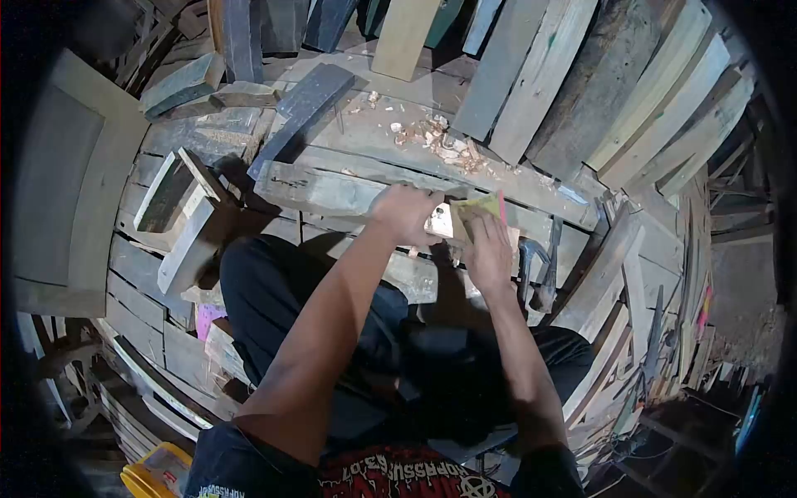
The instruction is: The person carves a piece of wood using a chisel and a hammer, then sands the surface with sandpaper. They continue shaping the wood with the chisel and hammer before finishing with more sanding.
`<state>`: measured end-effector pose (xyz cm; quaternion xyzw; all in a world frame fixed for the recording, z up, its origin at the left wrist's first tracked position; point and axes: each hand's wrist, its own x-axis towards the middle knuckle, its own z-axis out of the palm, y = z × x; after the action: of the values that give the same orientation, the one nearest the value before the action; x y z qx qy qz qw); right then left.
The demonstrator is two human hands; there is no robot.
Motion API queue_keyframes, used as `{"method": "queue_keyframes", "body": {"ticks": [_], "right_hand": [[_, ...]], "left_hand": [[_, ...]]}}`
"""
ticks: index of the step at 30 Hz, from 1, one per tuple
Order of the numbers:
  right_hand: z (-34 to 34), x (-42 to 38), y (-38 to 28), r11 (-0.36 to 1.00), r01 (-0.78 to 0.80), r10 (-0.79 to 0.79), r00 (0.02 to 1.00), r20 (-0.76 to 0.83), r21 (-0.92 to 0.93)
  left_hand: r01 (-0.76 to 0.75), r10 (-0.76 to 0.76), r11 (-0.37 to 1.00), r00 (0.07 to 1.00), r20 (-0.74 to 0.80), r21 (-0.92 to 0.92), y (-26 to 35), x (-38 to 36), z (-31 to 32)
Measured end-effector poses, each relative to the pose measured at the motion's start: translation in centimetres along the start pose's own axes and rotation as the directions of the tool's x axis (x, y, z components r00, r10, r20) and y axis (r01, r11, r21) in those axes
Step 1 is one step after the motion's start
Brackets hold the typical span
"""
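Note:
My left hand (404,213) is wrapped round a small pale wooden piece (441,222) at the centre, above my lap. Against that piece's right side, my right hand (488,249) presses a yellowish sheet (473,209), its fingers close together on top. A pink edge shows along the sheet's right side. Beneath and behind both hands lies a long wooden beam (320,189). To the right of my right hand rests a tool with a dark blue curved part (529,257).
Wood shavings (444,143) lie beyond my hands. Planks (544,75) lean at the back. On the left stand a wooden box-like frame (178,207) and a dark block (309,108). A yellow container (158,471) sits at lower left. More timber lines the right side.

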<state>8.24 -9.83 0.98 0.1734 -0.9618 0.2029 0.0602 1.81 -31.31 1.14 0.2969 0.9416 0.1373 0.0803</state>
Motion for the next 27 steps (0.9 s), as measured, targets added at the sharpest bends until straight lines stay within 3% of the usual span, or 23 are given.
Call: {"method": "queue_keyframes", "body": {"ticks": [3,5,7,10,14,17,18,21,22,25,26,27], "right_hand": [[0.9,-0.7,-0.1,0.995,0.096,-0.095,0.992,-0.084,0.007],[1.6,-1.3,-0.6,0.986,0.145,-0.151,0.986,-0.072,-0.087],[2.8,-1.7,-0.9,0.982,0.187,-0.184,0.977,-0.104,0.027],[2.2,-0.6,0.8,0.978,0.165,-0.182,0.973,-0.14,-0.126],[2.6,-1.4,-0.3,0.965,0.261,-0.258,0.961,-0.102,0.016],[2.1,-0.5,-0.3,0.989,0.149,-0.147,0.977,-0.155,0.005],[1.6,-0.3,-0.2,0.999,0.038,-0.038,0.978,-0.207,-0.006],[2.0,-1.5,-0.8,0.967,0.243,-0.236,0.966,-0.103,0.071],[2.5,-1.8,-0.9,0.972,0.18,-0.165,0.981,-0.105,0.153],[1.5,0.4,0.7,0.999,0.045,-0.04,0.972,-0.232,0.013],[1.3,-0.2,0.2,0.999,0.019,-0.028,0.98,-0.199,-0.049],[1.8,-0.8,-0.3,0.998,0.065,-0.062,0.982,-0.177,0.011]], "left_hand": [[0.069,-0.071,0.998,0.985,0.16,0.013,0.3,0.2,-0.5],[0.041,-0.039,0.999,0.993,0.115,-0.015,0.1,0.0,-0.4],[0.035,-0.033,0.999,0.995,0.096,-0.026,0.2,0.0,-0.8],[0.055,-0.051,0.997,0.994,0.096,-0.047,0.1,0.0,-0.5],[0.017,-0.014,0.999,0.998,0.064,-0.037,-0.3,0.1,0.0],[0.02,-0.02,0.999,1.0,0.002,-0.039,0.0,0.0,-0.2],[-0.017,0.015,0.999,0.998,-0.056,-0.028,-0.3,0.1,0.0],[0.033,-0.028,0.997,0.998,0.054,-0.077,-0.6,0.6,0.3],[0.076,-0.071,0.996,0.99,0.119,-0.035,-0.2,0.7,-0.2],[0.05,-0.047,0.996,0.998,0.045,-0.073,-0.3,0.5,-0.3],[0.035,-0.032,0.997,0.998,0.045,-0.064,-0.6,0.6,0.1],[0.039,-0.035,0.998,0.997,0.067,-0.056,-0.5,0.5,0.3]]}}
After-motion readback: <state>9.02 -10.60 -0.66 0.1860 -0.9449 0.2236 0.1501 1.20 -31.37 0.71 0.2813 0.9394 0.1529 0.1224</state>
